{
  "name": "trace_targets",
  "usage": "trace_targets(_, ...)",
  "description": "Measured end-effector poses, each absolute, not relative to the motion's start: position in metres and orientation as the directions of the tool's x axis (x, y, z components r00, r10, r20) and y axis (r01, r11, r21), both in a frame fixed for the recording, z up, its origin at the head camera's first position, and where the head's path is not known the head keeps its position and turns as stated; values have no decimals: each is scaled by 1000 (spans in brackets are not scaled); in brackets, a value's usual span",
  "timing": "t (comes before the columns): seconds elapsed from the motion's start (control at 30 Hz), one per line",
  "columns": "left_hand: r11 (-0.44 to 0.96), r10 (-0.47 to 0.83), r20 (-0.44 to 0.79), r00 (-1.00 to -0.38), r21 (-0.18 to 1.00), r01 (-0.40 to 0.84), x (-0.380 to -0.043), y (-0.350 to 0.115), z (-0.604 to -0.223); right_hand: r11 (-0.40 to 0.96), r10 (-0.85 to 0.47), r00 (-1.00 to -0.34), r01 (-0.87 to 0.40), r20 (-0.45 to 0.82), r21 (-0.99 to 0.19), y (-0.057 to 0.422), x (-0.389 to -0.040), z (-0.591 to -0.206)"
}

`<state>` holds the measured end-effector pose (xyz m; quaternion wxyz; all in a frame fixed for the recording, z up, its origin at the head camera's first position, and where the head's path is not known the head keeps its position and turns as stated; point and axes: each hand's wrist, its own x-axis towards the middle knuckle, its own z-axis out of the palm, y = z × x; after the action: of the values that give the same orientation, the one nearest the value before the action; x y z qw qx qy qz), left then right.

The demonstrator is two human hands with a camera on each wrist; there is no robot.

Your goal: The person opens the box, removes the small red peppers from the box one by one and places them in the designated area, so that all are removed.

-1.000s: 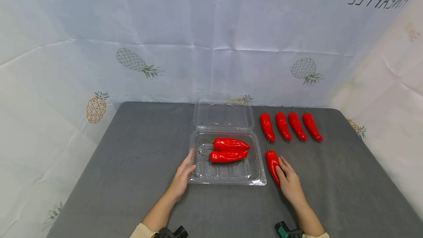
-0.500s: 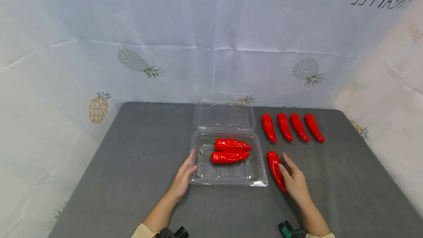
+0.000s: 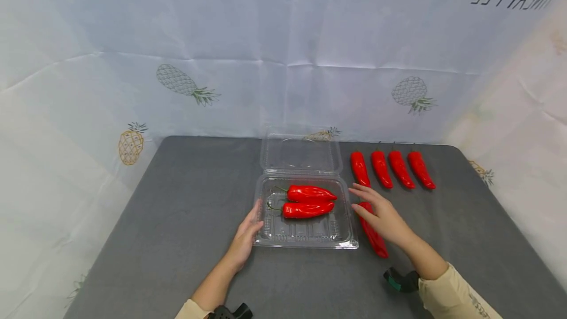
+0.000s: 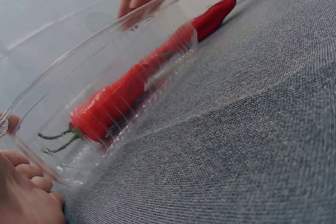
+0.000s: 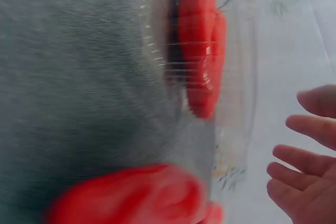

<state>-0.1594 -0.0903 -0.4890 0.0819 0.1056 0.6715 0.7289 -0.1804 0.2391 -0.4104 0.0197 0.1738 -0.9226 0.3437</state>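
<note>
A clear plastic clamshell container (image 3: 310, 246) stands at mid-table with its lid (image 3: 301, 154) folded back. Two red peppers (image 3: 310, 210) lie side by side inside, green stems to the left. My left hand (image 3: 242, 241) grips the container's left side, thumb at the rim; the left wrist view has several fingers (image 4: 32, 174) against the wall. My right hand (image 3: 381, 214), fingers spread and holding nothing, is over a loose red pepper (image 3: 376, 242) just right of the container and hides part of it. The right wrist view shows that pepper (image 5: 131, 198) blurred, apart from the fingers (image 5: 302, 158).
Several more red peppers (image 3: 400, 169) lie in a row at the back right of the grey table (image 3: 204, 181). A white curtain (image 3: 283, 97) with pineapple prints hangs behind and at the sides. Both wrists wear dark devices (image 3: 400, 279).
My right hand has let go of the loose pepper and moved up and left above it, fingers opening. That pepper has shifted slightly right and toward me. The left hand keeps its place.
</note>
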Motion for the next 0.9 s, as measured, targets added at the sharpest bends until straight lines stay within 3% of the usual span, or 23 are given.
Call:
trace_targets(0.27, -50, 245, 37, -969, 998, 25, -159, -89, -488, 720, -501, -866, -417, 1, -554, 215, -199, -387)
trace_targets(0.5, -26, 230, 48, -972, 999, 44, -159, -91, -486, 683, -661, -739, -518, -134, -515, 188, -214, -368)
trace_targets(0.73, -47, 232, 44, -972, 998, 34, -159, -93, -487, 692, -712, -655, -592, -254, -412, 153, -230, -375)
trace_targets(0.9, -42, 237, 47, -970, 998, 38, -158, -92, -488, 731, -681, -668, -601, -300, -322, 137, -233, -383)
